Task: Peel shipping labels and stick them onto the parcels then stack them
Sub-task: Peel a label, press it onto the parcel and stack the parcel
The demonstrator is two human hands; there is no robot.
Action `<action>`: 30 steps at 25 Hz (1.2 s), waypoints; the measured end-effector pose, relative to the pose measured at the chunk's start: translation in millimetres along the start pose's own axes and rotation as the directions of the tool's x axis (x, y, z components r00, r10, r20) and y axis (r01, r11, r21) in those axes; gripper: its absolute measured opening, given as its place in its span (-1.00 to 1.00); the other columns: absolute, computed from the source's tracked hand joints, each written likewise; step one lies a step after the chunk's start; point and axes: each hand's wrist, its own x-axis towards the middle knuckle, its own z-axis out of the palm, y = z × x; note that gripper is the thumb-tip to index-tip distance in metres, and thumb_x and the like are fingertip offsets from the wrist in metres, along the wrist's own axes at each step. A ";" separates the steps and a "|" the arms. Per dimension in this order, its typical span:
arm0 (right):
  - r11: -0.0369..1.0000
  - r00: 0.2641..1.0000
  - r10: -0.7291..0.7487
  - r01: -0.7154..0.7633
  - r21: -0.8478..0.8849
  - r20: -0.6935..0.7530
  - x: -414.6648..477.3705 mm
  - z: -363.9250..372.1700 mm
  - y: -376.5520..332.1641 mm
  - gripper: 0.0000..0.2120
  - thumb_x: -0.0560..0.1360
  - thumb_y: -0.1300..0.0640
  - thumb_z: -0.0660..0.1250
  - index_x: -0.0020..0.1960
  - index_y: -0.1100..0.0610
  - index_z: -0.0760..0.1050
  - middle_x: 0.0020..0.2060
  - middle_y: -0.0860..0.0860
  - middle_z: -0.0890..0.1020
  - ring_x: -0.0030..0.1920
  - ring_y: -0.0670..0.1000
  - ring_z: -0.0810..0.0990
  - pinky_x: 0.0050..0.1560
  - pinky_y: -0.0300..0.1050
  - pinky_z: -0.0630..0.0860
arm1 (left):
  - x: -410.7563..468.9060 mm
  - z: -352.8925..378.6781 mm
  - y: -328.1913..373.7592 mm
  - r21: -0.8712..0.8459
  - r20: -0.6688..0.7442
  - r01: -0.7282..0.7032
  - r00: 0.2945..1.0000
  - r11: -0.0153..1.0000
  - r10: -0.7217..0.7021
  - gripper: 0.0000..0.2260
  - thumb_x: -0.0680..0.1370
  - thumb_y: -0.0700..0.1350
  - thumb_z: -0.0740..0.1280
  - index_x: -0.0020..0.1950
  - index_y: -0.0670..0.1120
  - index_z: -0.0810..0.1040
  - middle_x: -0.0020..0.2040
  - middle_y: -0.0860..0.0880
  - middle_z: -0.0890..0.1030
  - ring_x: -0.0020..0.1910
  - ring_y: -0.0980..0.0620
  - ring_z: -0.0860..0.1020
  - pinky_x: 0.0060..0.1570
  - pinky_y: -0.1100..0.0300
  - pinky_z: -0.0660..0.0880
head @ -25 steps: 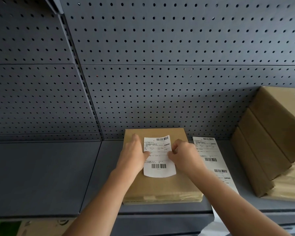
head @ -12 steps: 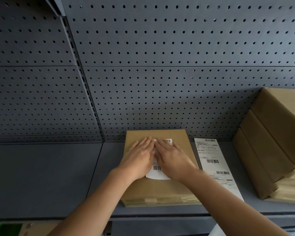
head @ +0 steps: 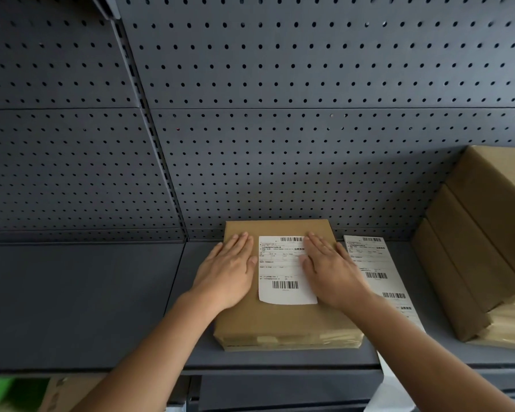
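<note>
Shelf [head: 81, 304] left of parcel [head: 280, 322] is open; label strip [head: 378, 272] & stacked parcels [head: 473, 263] crowd the right.

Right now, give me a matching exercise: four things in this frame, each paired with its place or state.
Things:
1. label
2. label strip
3. parcel stack
4. left hand

Places or states:
A. leaning at the far right of the shelf
B. stuck flat on the parcel top
C. lying on the shelf right of the parcel
D. palm down on the parcel, left of the label

Pairs: 1-B, 2-C, 3-A, 4-D
</note>
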 end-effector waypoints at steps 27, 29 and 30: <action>0.973 0.974 -0.227 0.226 0.036 0.019 -91.1 13.8 -48.6 -0.22 0.54 -0.33 -0.43 0.64 0.02 -0.10 0.59 -0.11 -0.10 0.61 -0.10 -0.16 0.59 -0.01 -0.24 | -79.0 14.1 40.3 -0.017 -0.019 -0.247 0.969 0.969 0.247 -0.48 0.73 0.04 -0.12 0.65 0.00 -0.25 0.62 0.13 -0.29 0.59 0.22 -0.31 0.62 0.09 -0.19; 0.971 0.971 -0.238 0.237 -0.035 -0.025 -97.4 24.8 -45.4 -0.24 0.61 -0.32 -0.34 0.62 0.08 0.08 0.60 -0.04 0.08 0.61 -0.05 0.00 0.55 0.04 -0.13 | -85.9 20.4 37.7 0.047 -0.005 -0.240 0.971 0.970 0.240 -0.47 0.70 0.08 -0.19 0.65 -0.01 -0.26 0.63 0.11 -0.29 0.60 0.20 -0.31 0.62 0.08 -0.17; 0.974 0.974 -0.223 0.221 -0.057 -0.042 -98.9 26.1 -41.5 -0.26 0.63 -0.32 -0.29 0.60 0.10 0.15 0.59 -0.02 0.15 0.60 -0.03 0.06 0.52 0.06 -0.08 | -88.2 21.4 35.6 0.057 -0.008 -0.225 0.974 0.973 0.225 -0.45 0.67 0.12 -0.24 0.64 0.00 -0.26 0.63 0.11 -0.29 0.60 0.20 -0.31 0.62 0.08 -0.17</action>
